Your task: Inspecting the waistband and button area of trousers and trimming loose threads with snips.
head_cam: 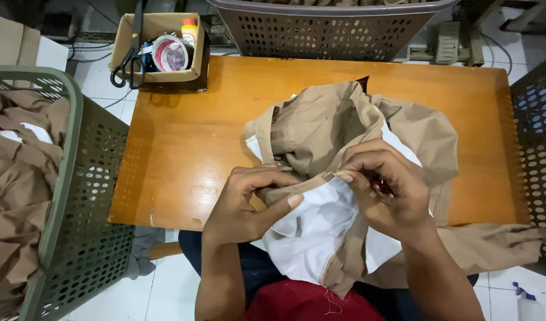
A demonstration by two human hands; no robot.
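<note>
Head view, looking down on a small wooden table [184, 142].

A tan garment [326, 125] with a white lining [311, 229] lies bunched on the near right part of the table. Part of it hangs over the near edge onto the person's lap, and a tan length trails off to the right, below the table edge.

Left hand [249, 205]: closed on the garment at the near table edge. The thumb presses onto the white lining and the fingers curl over a tan folded edge. Grip is firm, cloth pinched between thumb and fingers.

Right hand [383, 187]: fingers bent and drawn together, pinching the tan edge just beside the left hand's fingertips. A small dark reddish object shows under the palm; what it is cannot be told.

The two hands are close together, nearly touching, both on the same seam where tan cloth meets white lining.

Surroundings: a green basket [77, 196] stands to the left of the table, filled with more tan cloth. A grey basket [326, 30] sits beyond the far edge. A cardboard box [160, 74] at the far left corner holds scissors [130, 56], a roll of tape and a small bottle. A spray bottle [528, 306] stands on the tiled floor at lower right.
</note>
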